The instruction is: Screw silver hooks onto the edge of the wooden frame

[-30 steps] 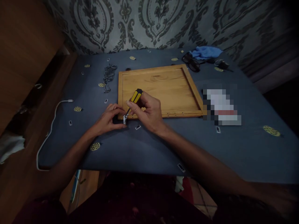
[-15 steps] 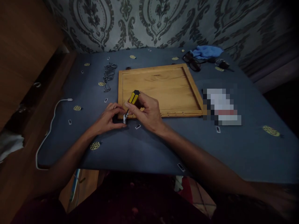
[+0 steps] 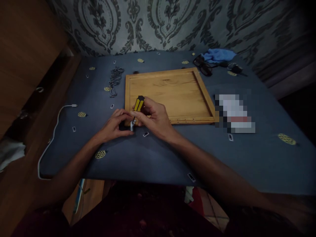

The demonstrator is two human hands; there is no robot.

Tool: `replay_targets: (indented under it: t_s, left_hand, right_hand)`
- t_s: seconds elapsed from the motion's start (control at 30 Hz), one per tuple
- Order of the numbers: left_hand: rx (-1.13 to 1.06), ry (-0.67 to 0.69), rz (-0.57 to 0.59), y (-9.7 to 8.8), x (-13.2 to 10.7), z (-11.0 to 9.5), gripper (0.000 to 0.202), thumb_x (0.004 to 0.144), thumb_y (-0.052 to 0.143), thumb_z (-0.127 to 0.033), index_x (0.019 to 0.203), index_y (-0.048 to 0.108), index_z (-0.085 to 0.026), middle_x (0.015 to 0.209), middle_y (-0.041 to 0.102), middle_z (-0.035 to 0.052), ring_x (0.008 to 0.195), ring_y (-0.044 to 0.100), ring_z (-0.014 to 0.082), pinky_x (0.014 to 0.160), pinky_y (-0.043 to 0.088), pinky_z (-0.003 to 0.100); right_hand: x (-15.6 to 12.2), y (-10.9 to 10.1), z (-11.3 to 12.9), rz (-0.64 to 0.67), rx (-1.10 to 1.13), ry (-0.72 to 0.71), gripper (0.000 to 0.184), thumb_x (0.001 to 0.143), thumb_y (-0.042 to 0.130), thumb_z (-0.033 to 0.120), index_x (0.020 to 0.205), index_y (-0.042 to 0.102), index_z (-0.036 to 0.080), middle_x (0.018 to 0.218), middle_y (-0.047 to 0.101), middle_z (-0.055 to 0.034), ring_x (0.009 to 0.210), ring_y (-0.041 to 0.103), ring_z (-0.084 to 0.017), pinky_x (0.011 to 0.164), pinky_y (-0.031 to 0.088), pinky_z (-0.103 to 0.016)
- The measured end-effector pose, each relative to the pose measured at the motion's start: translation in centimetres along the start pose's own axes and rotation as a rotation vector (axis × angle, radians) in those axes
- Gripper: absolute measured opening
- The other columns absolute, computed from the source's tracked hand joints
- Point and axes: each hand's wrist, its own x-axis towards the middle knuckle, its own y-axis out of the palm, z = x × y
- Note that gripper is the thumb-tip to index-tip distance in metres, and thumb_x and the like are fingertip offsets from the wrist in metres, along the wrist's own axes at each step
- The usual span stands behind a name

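Observation:
A yellow and black screwdriver (image 3: 139, 104) is gripped in my right hand (image 3: 156, 118), its handle leaning a little to the right. Its shaft points down at a small pale metal piece (image 3: 132, 125) by the near left corner of a wooden framed board (image 3: 163, 95). My left hand (image 3: 116, 125) is closed around that metal piece, with the thumb below and the fingers above. The exact kind of the piece is too small to make out. Small dark holes show along the board's near edge.
Dark looped wires (image 3: 116, 79) lie left of the board, and a white cable (image 3: 58, 120) runs along the table's left side. Sunglasses (image 3: 203, 65) and a blue cloth (image 3: 219, 55) rest at the back right. A blurred-out object (image 3: 235, 112) lies right of the board.
The screwdriver's handle has swung slightly left and stands more upright, my right hand shifting with it. My left hand and the board look unmoved.

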Motion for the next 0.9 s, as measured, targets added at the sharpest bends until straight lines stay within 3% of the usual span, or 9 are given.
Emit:
replay_targets:
  t_s: [0.4,0.67,0.9]
  left_hand:
    - [0.000,0.030,-0.019,0.01,-0.04,0.06,0.047,0.086,0.076,-0.059,0.112,0.068,-0.021,0.117,0.064,0.0064,0.109,0.057,0.0250,0.097,0.047,0.038]
    - [-0.003,0.073,-0.030,0.02,0.01,0.13,0.046,0.087,0.075,-0.059,0.112,0.068,-0.021,0.115,0.065,0.0057,0.106,0.058,0.0240,0.095,0.046,0.037]
    - [0.000,0.040,-0.021,0.01,-0.03,0.05,0.046,0.086,0.075,-0.059,0.112,0.068,-0.021,0.115,0.065,0.0059,0.106,0.058,0.0245,0.097,0.046,0.038]
  right_hand:
    - [-0.10,0.35,0.08,-0.245,-0.061,-0.128,0.034,0.096,0.068,0.050,0.080,0.051,0.025,0.072,0.052,0.0027,0.061,0.054,-0.014,0.051,0.047,-0.030]
    - [-0.03,0.33,-0.30,-0.171,-0.056,-0.093,0.032,0.096,0.068,0.044,0.079,0.049,0.025,0.073,0.053,0.0029,0.061,0.054,-0.013,0.052,0.049,-0.030]
    - [-0.14,0.45,-0.19,-0.153,-0.044,-0.041,0.041,0.094,0.068,0.058,0.078,0.047,0.025,0.073,0.054,0.0023,0.061,0.052,-0.014,0.052,0.047,-0.030]
